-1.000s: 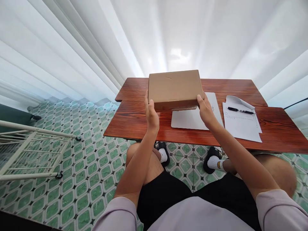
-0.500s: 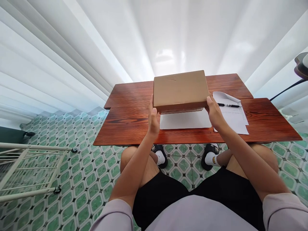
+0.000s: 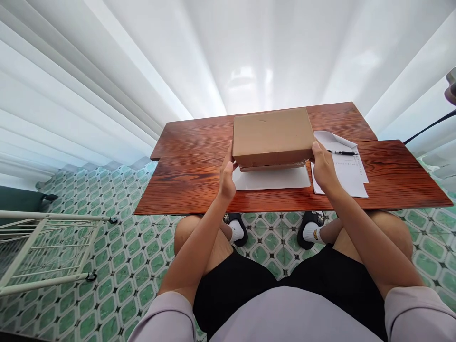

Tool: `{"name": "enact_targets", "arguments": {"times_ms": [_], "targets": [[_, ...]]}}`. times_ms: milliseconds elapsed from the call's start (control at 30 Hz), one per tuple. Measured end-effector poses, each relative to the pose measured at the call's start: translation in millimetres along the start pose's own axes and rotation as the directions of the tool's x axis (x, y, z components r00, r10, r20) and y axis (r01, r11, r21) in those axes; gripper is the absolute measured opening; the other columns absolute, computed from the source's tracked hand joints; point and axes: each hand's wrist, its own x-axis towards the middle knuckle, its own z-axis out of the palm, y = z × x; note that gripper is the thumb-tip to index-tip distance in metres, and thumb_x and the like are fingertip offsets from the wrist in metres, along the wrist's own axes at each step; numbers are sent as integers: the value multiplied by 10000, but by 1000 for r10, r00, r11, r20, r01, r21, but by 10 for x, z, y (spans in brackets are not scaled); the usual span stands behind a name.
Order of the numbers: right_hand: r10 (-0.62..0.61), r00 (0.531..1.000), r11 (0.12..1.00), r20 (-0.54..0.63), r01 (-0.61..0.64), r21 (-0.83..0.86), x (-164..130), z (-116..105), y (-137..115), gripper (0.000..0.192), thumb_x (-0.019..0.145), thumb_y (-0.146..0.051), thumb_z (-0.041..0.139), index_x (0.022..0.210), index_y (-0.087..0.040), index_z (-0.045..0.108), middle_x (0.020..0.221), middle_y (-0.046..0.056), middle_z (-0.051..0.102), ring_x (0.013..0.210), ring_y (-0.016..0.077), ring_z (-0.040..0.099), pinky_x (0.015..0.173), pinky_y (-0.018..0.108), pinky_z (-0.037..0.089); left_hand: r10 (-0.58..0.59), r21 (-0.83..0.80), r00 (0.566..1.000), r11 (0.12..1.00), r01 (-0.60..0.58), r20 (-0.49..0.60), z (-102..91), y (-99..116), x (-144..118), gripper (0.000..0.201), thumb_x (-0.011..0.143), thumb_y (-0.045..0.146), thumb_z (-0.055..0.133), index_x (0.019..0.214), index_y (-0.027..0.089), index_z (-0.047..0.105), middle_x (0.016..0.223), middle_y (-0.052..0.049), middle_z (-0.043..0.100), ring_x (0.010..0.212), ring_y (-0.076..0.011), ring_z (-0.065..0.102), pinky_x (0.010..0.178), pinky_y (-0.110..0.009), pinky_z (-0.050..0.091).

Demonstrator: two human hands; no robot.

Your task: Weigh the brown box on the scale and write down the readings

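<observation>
Between both hands is a closed brown cardboard box (image 3: 273,133), its flat top facing me and its near edge slightly crumpled below. My left hand (image 3: 227,173) grips the box's left end, thumb at the near corner. On the opposite end, my right hand (image 3: 322,164) holds the right near corner. Under the box's near side a white sheet (image 3: 272,179) lies on the wooden table (image 3: 185,178), partly covered from view. Whether the far side of the box touches the table I cannot tell.
Right of the box, written papers (image 3: 340,173) carry a black pen (image 3: 342,153). White curtains (image 3: 213,57) hang behind the table. A white metal rack on wheels (image 3: 53,218) lies to the left on the green tiled floor (image 3: 117,247). A dark cable (image 3: 429,125) runs at the far right.
The box has shifted slightly right and down relative to the view, with both hands still on it. The camera view has moved a little too.
</observation>
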Motion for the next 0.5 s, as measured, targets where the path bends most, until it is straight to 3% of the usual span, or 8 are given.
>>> {"name": "enact_targets", "arguments": {"times_ms": [167, 333, 500], "targets": [[-17, 1000, 998, -6, 16, -58, -5, -2, 24, 530, 1071, -571, 332, 1311, -256, 684, 1333, 57, 656, 1266, 292, 573, 1072, 453, 474, -26, 21, 999, 999, 27, -18, -31, -55, -1, 568, 933, 586, 468, 1401, 298, 611, 1486, -36, 546, 1388, -292, 484, 1080, -403, 486], [-8, 999, 993, -39, 3, -118, -7, -28, 90, 531, 1064, -581, 329, 1203, -228, 701, 1112, 60, 691, 1051, 270, 621, 900, 389, 520, -36, 31, 999, 999, 36, 15, -48, -81, -22, 582, 947, 572, 456, 1441, 293, 584, 1489, -43, 545, 1386, -301, 482, 1074, -408, 492], [6, 998, 989, -68, -15, -144, -19, -39, 108, 467, 1062, -542, 333, 991, -224, 668, 843, 36, 582, 834, 231, 568, 744, 348, 499, -39, 24, 999, 999, 38, 18, -33, -78, -40, 562, 953, 566, 467, 1433, 303, 593, 1521, -34, 512, 1393, -308, 473, 1082, -412, 484]]}}
